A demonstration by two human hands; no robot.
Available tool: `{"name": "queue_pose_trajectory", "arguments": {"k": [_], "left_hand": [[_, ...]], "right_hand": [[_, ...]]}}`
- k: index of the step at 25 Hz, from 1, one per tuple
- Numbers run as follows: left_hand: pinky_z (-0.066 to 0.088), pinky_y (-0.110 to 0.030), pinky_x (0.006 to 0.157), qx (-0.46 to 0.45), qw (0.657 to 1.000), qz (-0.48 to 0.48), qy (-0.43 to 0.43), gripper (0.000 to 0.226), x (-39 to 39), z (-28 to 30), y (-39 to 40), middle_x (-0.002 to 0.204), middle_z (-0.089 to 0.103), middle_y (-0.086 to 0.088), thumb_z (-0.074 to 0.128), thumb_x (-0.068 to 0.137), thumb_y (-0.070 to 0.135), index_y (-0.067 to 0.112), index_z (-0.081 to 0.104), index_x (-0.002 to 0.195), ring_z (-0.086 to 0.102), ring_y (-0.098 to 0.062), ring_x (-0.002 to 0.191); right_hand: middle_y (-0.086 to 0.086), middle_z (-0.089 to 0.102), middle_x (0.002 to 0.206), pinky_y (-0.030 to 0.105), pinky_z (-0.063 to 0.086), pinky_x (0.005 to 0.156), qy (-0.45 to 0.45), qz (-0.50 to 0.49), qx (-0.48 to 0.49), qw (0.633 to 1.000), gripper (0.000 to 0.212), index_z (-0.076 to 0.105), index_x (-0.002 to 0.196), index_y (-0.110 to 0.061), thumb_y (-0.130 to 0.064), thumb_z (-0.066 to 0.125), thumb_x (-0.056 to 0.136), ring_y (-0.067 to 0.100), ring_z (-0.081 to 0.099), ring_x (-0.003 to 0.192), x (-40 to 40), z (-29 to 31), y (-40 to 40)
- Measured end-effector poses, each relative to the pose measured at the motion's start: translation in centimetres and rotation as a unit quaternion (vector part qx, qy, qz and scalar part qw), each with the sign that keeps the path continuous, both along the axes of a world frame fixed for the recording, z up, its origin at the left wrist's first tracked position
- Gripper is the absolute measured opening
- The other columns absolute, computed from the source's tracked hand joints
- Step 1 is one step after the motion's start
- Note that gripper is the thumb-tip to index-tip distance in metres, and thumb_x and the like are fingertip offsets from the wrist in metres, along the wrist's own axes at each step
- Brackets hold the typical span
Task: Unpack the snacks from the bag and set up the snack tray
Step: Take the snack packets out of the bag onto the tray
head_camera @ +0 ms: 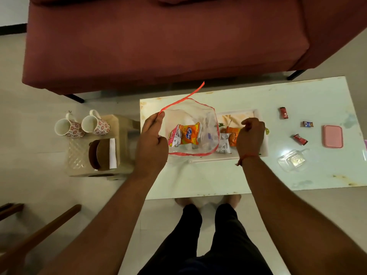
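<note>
A clear plastic bag with a red rim hangs open over the white table. My left hand pinches the bag's red edge at its left side. Inside the bag lie an orange Kurkure packet and a pink-white packet. My right hand hovers with curled fingers over the white snack tray, at the bag's right edge; whether it holds the rim I cannot tell. In the tray lie an orange packet and a silver-white packet.
Small wrapped sweets, a pink lid and a clear box lie on the table's right side. Two flowered mugs and brown plates sit on a beige stool at left. A red sofa stands behind.
</note>
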State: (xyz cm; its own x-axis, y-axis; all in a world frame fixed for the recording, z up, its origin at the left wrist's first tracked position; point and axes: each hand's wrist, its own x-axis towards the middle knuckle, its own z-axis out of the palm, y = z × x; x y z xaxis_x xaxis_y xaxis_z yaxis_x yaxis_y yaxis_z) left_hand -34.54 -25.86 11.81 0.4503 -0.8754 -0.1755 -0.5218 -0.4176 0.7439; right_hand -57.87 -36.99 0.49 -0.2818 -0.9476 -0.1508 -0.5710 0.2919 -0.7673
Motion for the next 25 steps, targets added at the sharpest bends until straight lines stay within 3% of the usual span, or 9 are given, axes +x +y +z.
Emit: {"name": "queue_pose_trajectory", "arguments": {"k": [2, 3, 7, 10, 14, 17, 19, 22, 25], "left_hand": [[0.053, -0.038, 0.097, 0.021, 1.000, -0.008, 0.000, 0.056, -1.1, 1.2, -0.2, 0.151, 0.039, 0.004, 0.049, 0.096, 0.000, 0.023, 0.042, 0.147, 0.036, -0.011, 0.136], [0.053, -0.040, 0.099, 0.027, 1.000, -0.015, -0.003, 0.055, -1.7, 1.8, -0.3, 0.152, 0.039, 0.004, 0.049, 0.097, 0.002, 0.023, 0.041, 0.147, 0.037, -0.009, 0.135], [0.045, -0.036, 0.109, 0.010, 0.999, -0.044, -0.012, 0.056, -3.8, 4.5, -1.0, 0.154, 0.039, 0.005, 0.046, 0.096, -0.001, 0.021, 0.043, 0.147, 0.037, -0.012, 0.140], [0.044, -0.033, 0.109, -0.007, 0.999, -0.053, 0.007, 0.055, -5.0, 6.1, -1.1, 0.152, 0.041, 0.007, 0.045, 0.096, -0.003, 0.023, 0.046, 0.144, 0.036, -0.005, 0.137], [0.043, -0.034, 0.110, -0.021, 0.998, -0.051, 0.021, 0.054, -6.0, 7.5, -1.3, 0.145, 0.043, 0.015, 0.046, 0.096, -0.002, 0.026, 0.049, 0.142, 0.035, 0.000, 0.131], [0.047, -0.042, 0.107, -0.011, 0.998, -0.047, 0.031, 0.052, -6.4, 7.8, -1.4, 0.145, 0.044, 0.013, 0.047, 0.097, -0.001, 0.025, 0.049, 0.142, 0.038, -0.005, 0.133], [0.046, -0.042, 0.107, -0.011, 0.999, -0.035, 0.032, 0.050, -6.6, 7.9, -1.5, 0.149, 0.044, 0.009, 0.047, 0.098, 0.001, 0.025, 0.049, 0.141, 0.037, -0.003, 0.131], [0.047, -0.042, 0.107, -0.018, 0.999, -0.018, 0.042, 0.048, -6.8, 7.9, -2.0, 0.149, 0.044, 0.009, 0.048, 0.098, 0.004, 0.026, 0.049, 0.141, 0.036, 0.000, 0.129], [0.046, -0.043, 0.108, -0.019, 0.998, -0.015, 0.053, 0.050, -6.8, 7.9, -2.7, 0.149, 0.045, 0.008, 0.045, 0.098, 0.000, 0.025, 0.050, 0.141, 0.037, -0.001, 0.130]], "right_hand": [[0.002, 0.052, 0.094, 0.019, 0.041, 0.075, -0.021, 0.135, -0.138, 0.981, 0.023, 0.059, 0.087, -0.012, 0.006, 0.050, 0.076, 0.017, 0.052, 0.086, 1.7, 4.0, 1.7], [0.000, 0.051, 0.093, 0.016, 0.040, 0.073, -0.018, 0.233, -0.153, 0.960, 0.020, 0.058, 0.085, -0.016, 0.002, 0.053, 0.078, 0.013, 0.051, 0.083, 2.9, 5.4, 2.6], [0.009, 0.060, 0.112, 0.028, 0.048, 0.085, 0.066, 0.534, 0.026, 0.842, 0.026, 0.067, 0.106, -0.015, 0.002, 0.054, 0.091, 0.025, 0.062, 0.099, 8.1, 6.3, 3.4], [0.016, 0.050, 0.142, 0.036, 0.041, 0.105, 0.209, 0.619, 0.156, 0.741, 0.038, 0.050, 0.138, -0.005, -0.008, 0.048, 0.100, 0.034, 0.052, 0.128, 10.9, 4.8, 1.4], [0.013, 0.042, 0.153, 0.043, 0.034, 0.114, 0.395, 0.630, 0.216, 0.633, 0.050, 0.039, 0.149, -0.013, -0.034, 0.046, 0.104, 0.035, 0.040, 0.141, 10.3, 2.3, 0.1], [0.017, 0.063, 0.127, 0.047, 0.048, 0.090, 0.388, 0.651, 0.143, 0.636, 0.036, 0.061, 0.125, -0.013, -0.032, 0.042, 0.101, 0.039, 0.059, 0.116, 8.4, 1.6, -0.1], [0.018, 0.065, 0.117, 0.047, 0.050, 0.080, 0.367, 0.650, 0.091, 0.659, 0.035, 0.062, 0.118, -0.011, -0.033, 0.042, 0.101, 0.039, 0.062, 0.108, 8.0, 1.6, 0.0], [0.019, 0.059, 0.127, 0.050, 0.055, 0.092, 0.394, 0.621, 0.009, 0.678, 0.034, 0.056, 0.130, -0.008, -0.020, 0.057, 0.099, 0.039, 0.061, 0.115, 7.5, 1.7, -0.5], [0.017, 0.065, 0.117, 0.044, 0.053, 0.091, 0.406, 0.601, -0.050, 0.686, 0.026, 0.065, 0.119, -0.005, -0.014, 0.062, 0.095, 0.035, 0.063, 0.106, 7.0, 2.3, -1.6]]}}
